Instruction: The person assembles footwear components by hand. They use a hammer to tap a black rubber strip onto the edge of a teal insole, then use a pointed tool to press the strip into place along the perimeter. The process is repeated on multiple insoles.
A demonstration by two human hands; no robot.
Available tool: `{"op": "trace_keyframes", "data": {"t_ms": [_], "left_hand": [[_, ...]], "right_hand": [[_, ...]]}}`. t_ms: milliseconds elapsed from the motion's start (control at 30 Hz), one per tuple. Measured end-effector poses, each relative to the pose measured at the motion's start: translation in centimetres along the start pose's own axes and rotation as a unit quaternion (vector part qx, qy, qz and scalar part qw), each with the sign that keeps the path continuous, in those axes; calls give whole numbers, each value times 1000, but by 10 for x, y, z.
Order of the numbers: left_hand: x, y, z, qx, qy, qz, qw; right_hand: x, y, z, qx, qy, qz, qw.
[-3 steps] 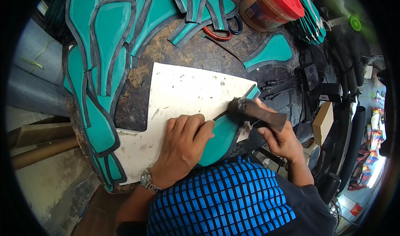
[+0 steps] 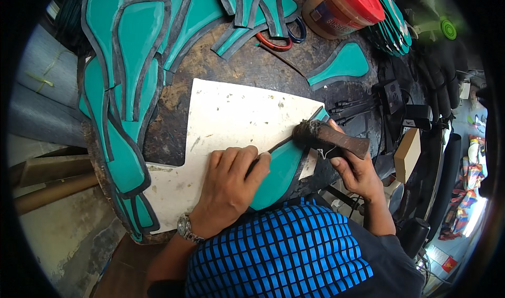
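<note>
The left hand (image 2: 231, 185) lies flat, palm down, fingers together and extended, pressing on the near end of a teal shaped piece (image 2: 279, 174) with a dark border. It holds by pressure only; nothing is pinched. A metal wristwatch (image 2: 187, 228) sits on that wrist.

The right hand (image 2: 355, 169) is closed around the wooden handle of a worn hammer-like tool (image 2: 329, 136), fingers wrapped beneath and thumb along the side. The dark, frayed head of the tool rests at the far edge of the teal piece, just beyond the left fingertips.

The teal piece lies between the two hands, on a white cutting board (image 2: 231, 119) that is scuffed and stained. The board rests on a round dark worktable (image 2: 236, 66).

Beyond the grip, well apart from it, a single teal piece (image 2: 342, 66) lies on the table. To the left of the pressing hand, a stack of like teal pieces (image 2: 123, 82) overlaps along the table's rim. Farther off, past the board, stand a tub with a red lid (image 2: 344, 6) and red-handled scissors (image 2: 276, 41). A black power adapter (image 2: 392, 95) sits right of the tool hand. A blue and black checked garment (image 2: 273, 256) covers the person's front.
</note>
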State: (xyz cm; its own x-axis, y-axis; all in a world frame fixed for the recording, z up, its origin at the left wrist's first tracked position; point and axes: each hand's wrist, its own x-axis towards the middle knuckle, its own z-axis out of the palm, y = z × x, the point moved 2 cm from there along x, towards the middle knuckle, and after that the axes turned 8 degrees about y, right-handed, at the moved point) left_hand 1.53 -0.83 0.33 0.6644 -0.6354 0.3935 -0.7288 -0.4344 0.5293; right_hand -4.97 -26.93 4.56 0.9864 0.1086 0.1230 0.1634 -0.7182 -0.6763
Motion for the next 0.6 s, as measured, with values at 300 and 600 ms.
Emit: {"op": "trace_keyframes", "data": {"t_ms": [300, 600], "left_hand": [[-3, 1, -4, 0, -25, -2, 1000], [-4, 3, -2, -11, -16, -10, 1000]], "right_hand": [[1, -17, -2, -15, -31, 39, 999], [7, -27, 7, 28, 6, -36, 999]]}}
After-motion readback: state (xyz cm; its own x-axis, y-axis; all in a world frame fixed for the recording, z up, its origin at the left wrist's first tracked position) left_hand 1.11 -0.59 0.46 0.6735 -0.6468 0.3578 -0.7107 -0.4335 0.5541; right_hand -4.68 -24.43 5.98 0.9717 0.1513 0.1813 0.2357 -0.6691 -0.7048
